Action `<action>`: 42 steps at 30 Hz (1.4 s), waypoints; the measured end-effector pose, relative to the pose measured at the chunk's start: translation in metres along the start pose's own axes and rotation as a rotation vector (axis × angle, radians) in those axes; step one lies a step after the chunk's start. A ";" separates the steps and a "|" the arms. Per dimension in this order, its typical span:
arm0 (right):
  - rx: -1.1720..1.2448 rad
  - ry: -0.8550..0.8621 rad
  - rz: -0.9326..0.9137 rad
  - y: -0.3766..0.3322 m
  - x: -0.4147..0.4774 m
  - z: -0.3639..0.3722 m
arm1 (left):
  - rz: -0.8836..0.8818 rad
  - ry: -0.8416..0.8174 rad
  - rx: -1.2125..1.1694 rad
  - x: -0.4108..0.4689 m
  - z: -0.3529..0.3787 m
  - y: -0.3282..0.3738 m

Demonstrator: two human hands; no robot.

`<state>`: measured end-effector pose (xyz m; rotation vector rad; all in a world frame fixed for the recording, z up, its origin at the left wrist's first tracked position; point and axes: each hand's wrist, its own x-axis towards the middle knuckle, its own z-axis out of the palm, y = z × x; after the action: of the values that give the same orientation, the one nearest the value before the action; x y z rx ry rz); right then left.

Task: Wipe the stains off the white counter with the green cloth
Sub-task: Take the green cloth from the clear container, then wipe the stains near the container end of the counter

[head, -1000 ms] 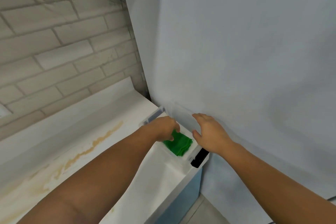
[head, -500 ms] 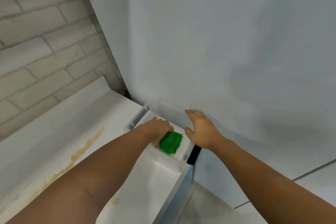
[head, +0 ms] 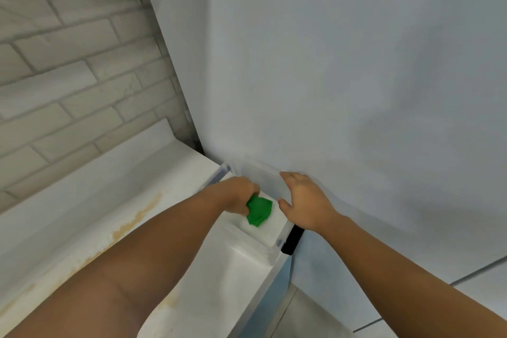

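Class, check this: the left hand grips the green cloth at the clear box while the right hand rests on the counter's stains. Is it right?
Not quite. The head view shows the right hand on the box's clear lid, not the stains, which lie further left on the counter. The left hand does grip the green cloth at the clear box.

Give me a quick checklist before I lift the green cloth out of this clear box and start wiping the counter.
1. Grip: the left hand holds the crumpled green cloth: ok.
2. Cloth out of the clear plastic box: not ok, it is inside.
3. The right hand props the clear lid open: ok.
4. Target yellow-brown stains on the white counter in view: ok.
5. Cloth damp enough: cannot tell.
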<state>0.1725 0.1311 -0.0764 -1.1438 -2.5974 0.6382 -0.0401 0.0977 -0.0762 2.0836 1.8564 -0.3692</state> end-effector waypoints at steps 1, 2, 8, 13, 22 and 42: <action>-0.033 0.020 -0.017 -0.002 0.001 -0.002 | 0.002 0.041 -0.004 -0.005 -0.007 0.001; -0.062 0.045 -0.041 -0.004 0.001 -0.003 | -0.004 0.083 -0.007 -0.011 -0.014 0.002; -0.003 0.127 -0.209 -0.036 0.005 -0.015 | -0.163 0.327 -0.081 -0.056 -0.042 0.002; 0.119 0.140 -0.371 -0.075 0.004 -0.016 | -0.313 0.499 -0.242 -0.115 -0.043 0.003; 0.261 0.073 -0.626 -0.143 -0.014 0.014 | -0.681 0.617 -0.451 -0.225 0.022 0.013; -0.027 -0.350 -0.628 -0.126 -0.104 0.150 | -1.323 0.464 -0.518 -0.329 0.234 0.109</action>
<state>0.1049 -0.0664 -0.1520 -0.1779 -3.0204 0.6944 0.0343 -0.3070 -0.1513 0.3992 2.9420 0.3433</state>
